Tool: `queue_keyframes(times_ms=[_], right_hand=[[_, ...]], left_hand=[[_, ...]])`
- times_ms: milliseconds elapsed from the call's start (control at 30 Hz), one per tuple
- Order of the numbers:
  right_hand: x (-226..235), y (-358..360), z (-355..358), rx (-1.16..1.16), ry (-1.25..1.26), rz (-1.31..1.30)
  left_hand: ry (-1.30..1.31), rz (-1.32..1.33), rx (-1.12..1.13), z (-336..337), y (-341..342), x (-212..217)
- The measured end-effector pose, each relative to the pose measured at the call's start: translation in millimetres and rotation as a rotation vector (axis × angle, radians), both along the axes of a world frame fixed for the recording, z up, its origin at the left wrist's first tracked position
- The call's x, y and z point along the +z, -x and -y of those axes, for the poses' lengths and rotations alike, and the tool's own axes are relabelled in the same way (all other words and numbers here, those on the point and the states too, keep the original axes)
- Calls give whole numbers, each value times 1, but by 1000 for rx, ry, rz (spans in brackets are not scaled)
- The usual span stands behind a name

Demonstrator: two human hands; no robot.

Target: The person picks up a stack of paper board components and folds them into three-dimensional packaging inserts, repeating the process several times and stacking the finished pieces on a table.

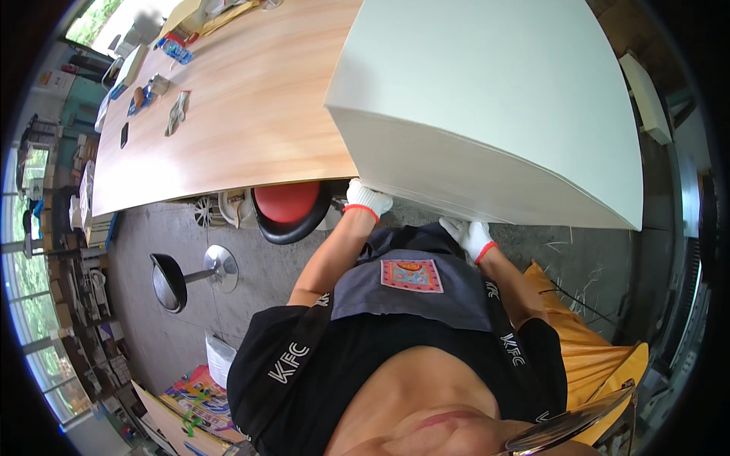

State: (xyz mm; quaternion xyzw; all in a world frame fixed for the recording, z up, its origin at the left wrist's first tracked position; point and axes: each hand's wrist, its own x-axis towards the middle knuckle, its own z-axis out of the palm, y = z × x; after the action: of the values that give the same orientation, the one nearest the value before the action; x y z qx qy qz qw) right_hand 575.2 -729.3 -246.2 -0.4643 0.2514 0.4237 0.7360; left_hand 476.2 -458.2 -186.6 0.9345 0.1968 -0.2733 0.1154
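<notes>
A large white box-like cabinet [487, 83] rises in front of me, its near side panel [456, 163] facing my body. Both my hands wear white knit gloves with red cuffs. Between the table corner and the cabinet's lower left edge, my left hand [369, 199] is closed on that edge, its fingertips partly hidden. Farther right, my right hand [471, 235] is low against the bottom edge of the same panel. Its fingers curl in toward the edge and are partly covered by it.
A wood-top table [251, 114] stands left of the cabinet, bearing a grey glove [177, 114], a phone [125, 135] and a bottle [177, 52]. A red-seated stool [287, 201] is tucked under its edge; a black stool [169, 283] stands behind. Orange sheeting [582, 323] lies at right.
</notes>
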Motion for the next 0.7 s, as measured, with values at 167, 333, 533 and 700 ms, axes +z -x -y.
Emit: queue_keyframes(times_ms=[167,333,533,700], right_hand=[[7,28,-22,-31,2,-30],[-23,50,-37,-131,-13,-150],[1,93,-82,-98,-22,-73],[-71,145,-96,224,-23,314]], left_hand=[[-75,159,16,-18,5,29],[-39,173,68,-40,12,50],[803,1110,376,-100,30,-98],[1828,1010,1349,-137,32,-30]])
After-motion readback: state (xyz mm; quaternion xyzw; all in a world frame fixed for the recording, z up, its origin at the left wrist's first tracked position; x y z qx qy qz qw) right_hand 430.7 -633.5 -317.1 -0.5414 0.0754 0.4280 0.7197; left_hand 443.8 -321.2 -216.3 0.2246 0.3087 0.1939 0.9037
